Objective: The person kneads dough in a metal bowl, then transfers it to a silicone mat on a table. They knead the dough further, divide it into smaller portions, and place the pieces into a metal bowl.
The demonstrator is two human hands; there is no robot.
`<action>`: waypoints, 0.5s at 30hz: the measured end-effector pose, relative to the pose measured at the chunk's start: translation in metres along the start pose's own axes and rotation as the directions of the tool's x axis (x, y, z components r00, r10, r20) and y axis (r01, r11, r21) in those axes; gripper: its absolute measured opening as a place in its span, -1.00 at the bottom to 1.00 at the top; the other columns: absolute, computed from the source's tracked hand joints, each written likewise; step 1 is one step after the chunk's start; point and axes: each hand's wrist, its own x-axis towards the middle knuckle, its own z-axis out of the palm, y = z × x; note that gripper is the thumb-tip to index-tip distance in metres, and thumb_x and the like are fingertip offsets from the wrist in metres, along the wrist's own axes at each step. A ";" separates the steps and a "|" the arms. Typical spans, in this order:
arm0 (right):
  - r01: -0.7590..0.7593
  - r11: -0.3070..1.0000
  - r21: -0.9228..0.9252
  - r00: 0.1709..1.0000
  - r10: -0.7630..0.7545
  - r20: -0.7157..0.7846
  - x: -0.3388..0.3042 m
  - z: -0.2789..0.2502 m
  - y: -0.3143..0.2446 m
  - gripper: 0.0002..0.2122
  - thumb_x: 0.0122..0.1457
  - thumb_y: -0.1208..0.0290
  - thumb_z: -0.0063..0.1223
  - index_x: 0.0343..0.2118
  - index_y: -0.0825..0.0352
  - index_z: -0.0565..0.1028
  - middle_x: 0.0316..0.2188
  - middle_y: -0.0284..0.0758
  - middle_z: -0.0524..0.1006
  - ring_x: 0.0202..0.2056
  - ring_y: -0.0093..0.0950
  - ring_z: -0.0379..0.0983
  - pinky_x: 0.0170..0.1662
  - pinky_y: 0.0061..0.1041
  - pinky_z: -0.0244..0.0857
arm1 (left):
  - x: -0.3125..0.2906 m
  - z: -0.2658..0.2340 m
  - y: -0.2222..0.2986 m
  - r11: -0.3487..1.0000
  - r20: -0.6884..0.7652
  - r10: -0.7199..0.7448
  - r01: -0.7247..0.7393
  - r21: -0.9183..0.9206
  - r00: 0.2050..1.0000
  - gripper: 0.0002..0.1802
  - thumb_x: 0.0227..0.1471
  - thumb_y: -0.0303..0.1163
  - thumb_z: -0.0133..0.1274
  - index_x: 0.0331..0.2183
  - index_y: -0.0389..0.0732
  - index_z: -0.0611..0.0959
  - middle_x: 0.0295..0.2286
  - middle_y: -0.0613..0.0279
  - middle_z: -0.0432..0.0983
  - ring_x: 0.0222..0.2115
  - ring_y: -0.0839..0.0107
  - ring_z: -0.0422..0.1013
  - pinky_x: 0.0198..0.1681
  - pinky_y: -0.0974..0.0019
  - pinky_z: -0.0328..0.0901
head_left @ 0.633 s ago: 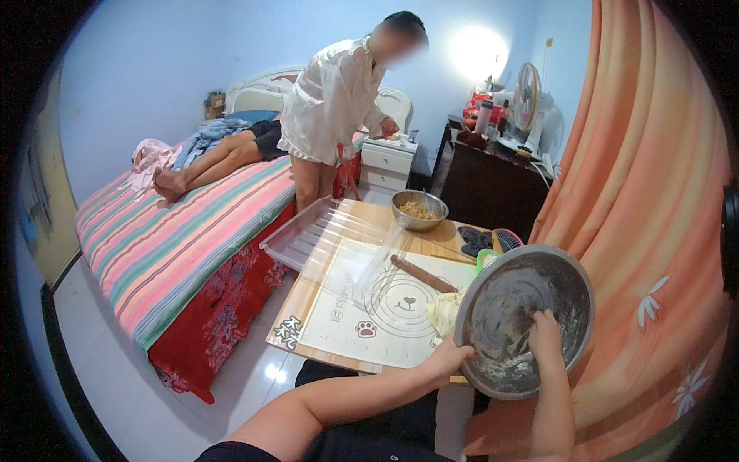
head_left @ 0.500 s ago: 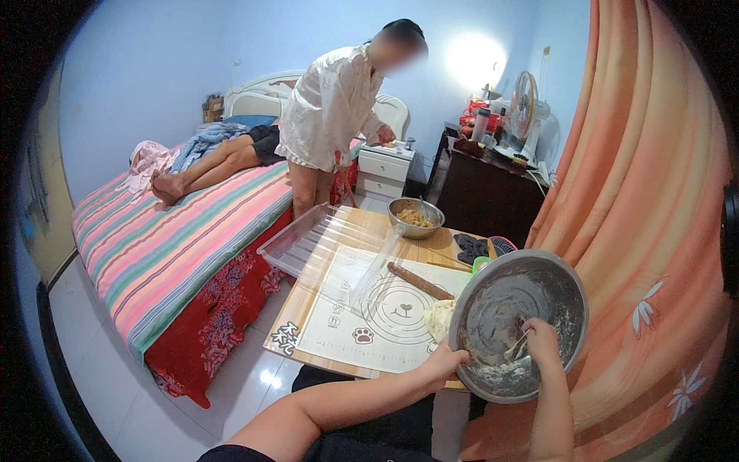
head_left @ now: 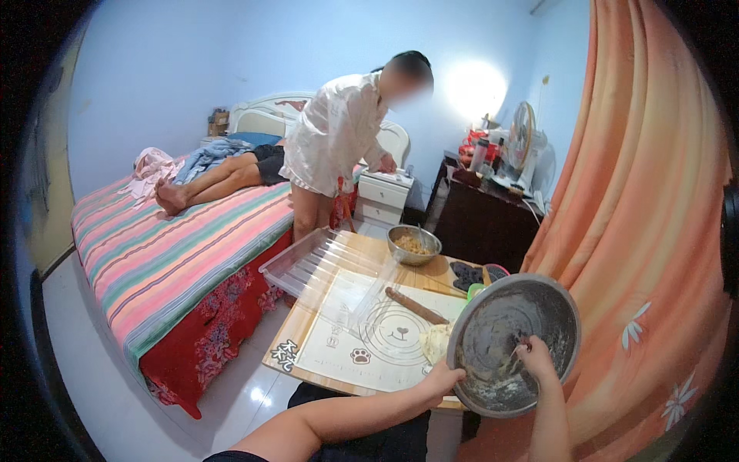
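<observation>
A large metal bowl [head_left: 556,312], smeared with flour and dough residue, is tilted toward me at the table's right end. My left hand [head_left: 444,380] is closed on its near left rim, thumb over the edge. Inside the bowl, my right hand [head_left: 536,360] is closed near the residue; pale strands and a small dark reddish bit show at its fingers, but what it grips is unclear. A lump of pale dough [head_left: 434,343], partly behind the bowl, lies on the printed white mat [head_left: 327,323]. Beyond the dough, a brown rolling pin [head_left: 416,305] rests on the mat.
A clear plastic tray [head_left: 296,266] overhangs the wooden table's [head_left: 362,245] far left side. Farther back stands a metal bowl of brownish filling [head_left: 414,245]. An orange curtain [head_left: 623,254] hangs close on the right. A person in white [head_left: 332,131] stands beyond the table; another lies on the striped bed [head_left: 223,231].
The whole scene sits a little lower in the picture. Both hands stay at the bowl, with my right hand shifted only slightly inside it.
</observation>
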 end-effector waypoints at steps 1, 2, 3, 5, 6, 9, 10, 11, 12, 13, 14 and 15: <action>-0.010 1.000 -0.013 1.000 0.010 0.006 0.003 -0.003 -0.001 -0.81 -0.02 0.48 0.03 -0.36 0.47 0.39 -0.52 -0.24 0.44 -0.47 -0.43 0.39 -0.33 -0.47 0.27 | 0.002 0.001 0.000 1.000 0.003 0.011 -0.011 -0.013 1.000 -0.34 -0.22 -0.64 -0.10 0.02 -0.26 0.19 -0.18 0.09 0.33 -0.18 0.21 0.34 -0.22 0.11 0.37; -0.021 0.999 -0.027 1.000 0.021 0.011 0.004 -0.007 -0.003 -0.82 -0.03 0.49 0.04 -0.38 0.47 0.38 -0.55 -0.25 0.43 -0.48 -0.44 0.38 -0.34 -0.47 0.26 | 0.005 0.002 0.000 0.999 0.007 0.021 -0.021 -0.026 1.000 -0.35 -0.22 -0.64 -0.10 0.01 -0.26 0.20 -0.19 0.09 0.34 -0.19 0.21 0.35 -0.22 0.12 0.38; -0.045 0.999 -0.028 0.999 0.045 0.020 0.002 -0.005 -0.001 -0.82 -0.05 0.49 0.05 -0.40 0.46 0.38 -0.58 -0.27 0.41 -0.49 -0.44 0.38 -0.34 -0.47 0.26 | 0.005 0.002 -0.002 0.999 0.006 0.015 -0.015 -0.030 1.000 -0.36 -0.22 -0.64 -0.10 0.01 -0.26 0.21 -0.20 0.09 0.35 -0.19 0.22 0.35 -0.23 0.12 0.38; 0.047 0.988 -0.145 0.997 -0.055 -0.055 -0.002 -0.003 -0.001 -0.82 -0.07 0.52 0.02 -0.39 0.47 0.35 -0.46 -0.18 0.38 -0.37 -0.31 0.36 -0.26 -0.39 0.24 | 0.004 0.002 -0.003 0.998 -0.038 0.037 -0.039 -0.052 0.999 -0.38 -0.22 -0.64 -0.10 -0.01 -0.27 0.24 -0.22 0.08 0.36 -0.22 0.23 0.37 -0.27 0.12 0.41; 0.092 0.975 -0.202 0.990 -0.112 -0.088 -0.001 -0.001 -0.006 -0.81 -0.08 0.54 0.01 -0.38 0.48 0.34 -0.39 -0.14 0.36 -0.31 -0.24 0.36 -0.22 -0.35 0.23 | 0.002 0.001 -0.002 0.997 -0.064 0.052 -0.056 -0.060 0.997 -0.40 -0.22 -0.64 -0.10 -0.02 -0.27 0.25 -0.23 0.08 0.37 -0.23 0.23 0.38 -0.30 0.13 0.42; 0.047 0.959 -0.279 0.996 -0.066 -0.058 -0.003 0.004 -0.027 -0.70 -0.08 0.60 -0.05 -0.22 0.49 0.33 -0.04 0.05 0.18 -0.03 -0.03 0.17 0.03 -0.25 0.11 | -0.002 0.003 0.006 0.996 -0.107 0.021 -0.030 -0.086 0.994 -0.37 -0.21 -0.63 -0.10 0.00 -0.20 0.23 -0.27 0.12 0.36 -0.31 0.25 0.36 -0.41 0.23 0.38; 0.053 0.919 -0.392 0.994 -0.085 -0.065 0.000 0.011 -0.021 -0.67 -0.07 0.60 -0.05 -0.17 0.47 0.32 0.03 0.06 0.13 0.03 -0.02 0.12 0.07 -0.24 0.08 | 0.006 -0.003 -0.001 0.996 -0.083 0.046 -0.052 -0.070 0.995 -0.37 -0.21 -0.63 -0.09 0.00 -0.19 0.22 -0.23 0.09 0.34 -0.26 0.23 0.36 -0.37 0.20 0.39; 0.060 0.865 -0.498 0.992 -0.108 -0.068 0.000 0.016 -0.018 -0.63 -0.06 0.60 -0.04 -0.11 0.46 0.32 0.09 0.07 0.09 0.08 0.00 0.07 0.11 -0.23 0.06 | 0.005 -0.001 -0.006 0.995 -0.084 0.049 -0.056 -0.081 0.995 -0.37 -0.21 -0.63 -0.10 0.01 -0.19 0.23 -0.23 0.10 0.34 -0.26 0.24 0.36 -0.35 0.20 0.39; 0.127 0.869 -0.479 0.991 -0.135 0.017 -0.003 0.014 -0.020 -0.53 -0.05 0.61 -0.06 0.01 0.47 0.24 0.15 0.08 0.00 0.12 0.05 0.00 0.17 -0.25 0.00 | 0.006 0.001 -0.007 0.993 -0.086 0.060 -0.068 -0.099 0.994 -0.36 -0.21 -0.63 -0.10 0.01 -0.19 0.23 -0.24 0.10 0.35 -0.26 0.25 0.35 -0.34 0.20 0.38; 0.116 0.864 -0.489 0.992 -0.121 0.022 -0.006 0.013 -0.025 -0.50 -0.05 0.62 -0.06 0.04 0.46 0.22 0.15 0.07 0.02 0.12 0.04 0.01 0.17 -0.26 0.00 | 0.007 0.003 -0.008 0.990 -0.090 0.071 -0.081 -0.116 0.993 -0.36 -0.20 -0.63 -0.10 0.01 -0.19 0.23 -0.24 0.10 0.35 -0.27 0.26 0.35 -0.33 0.19 0.38; 0.106 0.860 -0.499 0.994 -0.107 0.027 -0.009 0.013 -0.031 -0.47 -0.05 0.63 -0.06 0.07 0.46 0.19 0.14 0.06 0.03 0.12 0.03 0.01 0.17 -0.26 -0.01 | 0.010 0.003 -0.012 0.982 -0.094 0.135 -0.146 -0.123 0.986 -0.33 -0.19 -0.63 -0.10 0.05 -0.18 0.21 -0.26 0.12 0.36 -0.29 0.31 0.33 -0.35 0.26 0.35; 0.094 0.857 -0.506 0.995 -0.090 0.033 -0.013 0.015 -0.032 -0.44 -0.05 0.64 -0.06 0.10 0.45 0.17 0.14 0.04 0.04 0.12 0.01 0.02 0.17 -0.27 -0.01 | 0.009 0.004 -0.012 0.986 -0.082 0.132 -0.139 -0.087 0.988 -0.33 -0.19 -0.62 -0.10 0.06 -0.19 0.21 -0.26 0.13 0.37 -0.30 0.33 0.32 -0.35 0.29 0.33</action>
